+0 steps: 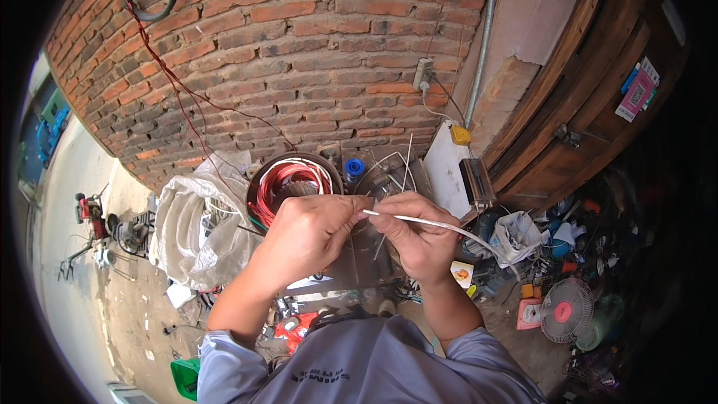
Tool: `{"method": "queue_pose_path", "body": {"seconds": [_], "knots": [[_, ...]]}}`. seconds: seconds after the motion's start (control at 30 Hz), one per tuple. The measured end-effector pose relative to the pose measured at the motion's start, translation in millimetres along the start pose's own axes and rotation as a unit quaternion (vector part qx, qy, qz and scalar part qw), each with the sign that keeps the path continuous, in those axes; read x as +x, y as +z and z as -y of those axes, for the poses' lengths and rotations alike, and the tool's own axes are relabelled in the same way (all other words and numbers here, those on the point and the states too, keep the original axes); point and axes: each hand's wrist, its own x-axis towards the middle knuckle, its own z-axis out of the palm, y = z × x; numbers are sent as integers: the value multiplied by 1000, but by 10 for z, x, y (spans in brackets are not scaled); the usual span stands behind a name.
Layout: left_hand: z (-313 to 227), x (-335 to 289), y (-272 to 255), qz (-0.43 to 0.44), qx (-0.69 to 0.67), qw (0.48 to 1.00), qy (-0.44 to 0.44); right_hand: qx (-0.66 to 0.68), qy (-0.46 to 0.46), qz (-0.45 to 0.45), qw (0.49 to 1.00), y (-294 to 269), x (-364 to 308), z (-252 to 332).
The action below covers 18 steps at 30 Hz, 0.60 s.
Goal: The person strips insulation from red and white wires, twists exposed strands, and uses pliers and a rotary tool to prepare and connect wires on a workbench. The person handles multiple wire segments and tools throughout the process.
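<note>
A white cable (430, 221) lies across the fingers of my right hand (420, 243), which pinches it close to its cut end. From there the cable trails off to the right and sags downward. My left hand (314, 228) is closed, thumb and fingers pressed together right beside that end; whatever they pinch is too small to make out. Behind the hands stands a round tub (254, 187) with coils of red and white wire (280, 193) inside. Thin pale rods or wires (408, 166) stick up just beyond my right hand.
A white woven sack (198, 243) slumps at the left. Near the brick wall (314, 52) stands a blue roll (354, 167). On the right are a white board (447, 168) with a yellow box (460, 135), a wooden door (583, 112), a pink fan (566, 310) and heaped clutter.
</note>
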Motion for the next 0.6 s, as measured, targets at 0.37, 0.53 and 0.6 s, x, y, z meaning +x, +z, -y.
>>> {"method": "queue_pose_path", "body": {"seconds": [0.37, 0.53, 0.6], "knots": [[252, -256, -225, -11, 38, 999, 16, -35, -32, -6, 999, 94, 6, 36], [289, -224, -136, -12, 43, 998, 49, -116, -85, 40, 989, 103, 94, 79], [255, -190, -74, -33, 53, 996, 65, -126, -77, 53, 988, 94, 90, 44]]}}
